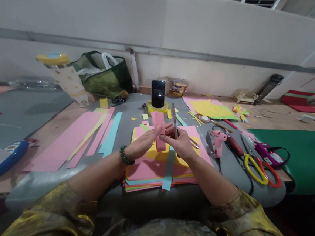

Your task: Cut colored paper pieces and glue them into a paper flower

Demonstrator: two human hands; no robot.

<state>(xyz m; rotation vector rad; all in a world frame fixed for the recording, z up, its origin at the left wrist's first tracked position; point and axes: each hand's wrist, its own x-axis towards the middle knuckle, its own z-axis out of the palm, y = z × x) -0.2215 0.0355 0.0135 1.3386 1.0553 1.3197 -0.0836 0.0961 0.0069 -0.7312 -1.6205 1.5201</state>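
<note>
The left hand [143, 143] is pinching a pink strip [160, 143]; the right hand [182, 143] is clasping, apparently, a cutter [174, 120] beside it.

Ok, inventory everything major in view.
Paper strip: one, pink, in left hand
Slim tool: one, greyish, in right hand
Paper stack: one, multicoloured, below hands
Cut strips: several, mixed, left
Phone: one, black, back centre
Cup: one, multicoloured, right of phone
Tumbler: one, white, left
Bag: one, green, back left
Glue gun: one, pink, right
Large scissors: one, yellow and red handles, right
Unclear device: one, purple, right
Sheet: one, green, far right
Bracelet: one, green, left wrist
Hands: two, bare, centre
</note>
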